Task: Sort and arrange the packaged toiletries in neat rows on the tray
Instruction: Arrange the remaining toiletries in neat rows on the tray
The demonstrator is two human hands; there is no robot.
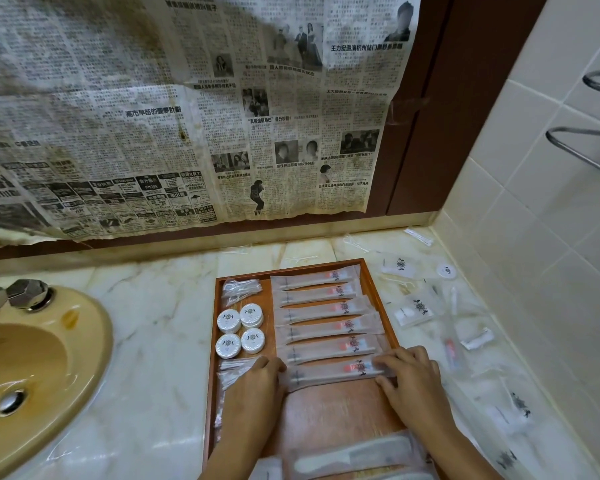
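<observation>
- While both hands work over the wooden tray point(378, 299), the left hand point(257, 379) pinches one end of the nearest toothbrush packet point(329, 372); the right hand point(409, 375) pinches the other end.
- Packet lies flat on tray, sixth in a row of toothbrush packets point(321, 315).
- Four round soaps point(240, 330) sit left of the row.
- Loose sachets point(414, 310) lie on the marble counter point(153, 323), right of tray.

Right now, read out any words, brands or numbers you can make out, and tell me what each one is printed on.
"王力宏巡演杭州站门票秒杀售罄": headline, upper right of the yellowed newspaper sheet hanging on the wall.
"高市早苗的圖謀計劃": headline at its middle, partly blurred.
"真假塗層熱巴": smaller headline, uncertain.
The newspaper's body text and adverts: too small to read.
The long clear toothbrush packets and round white soap discs in the wooden tray: a dark emblem only, no legible words.
</observation>
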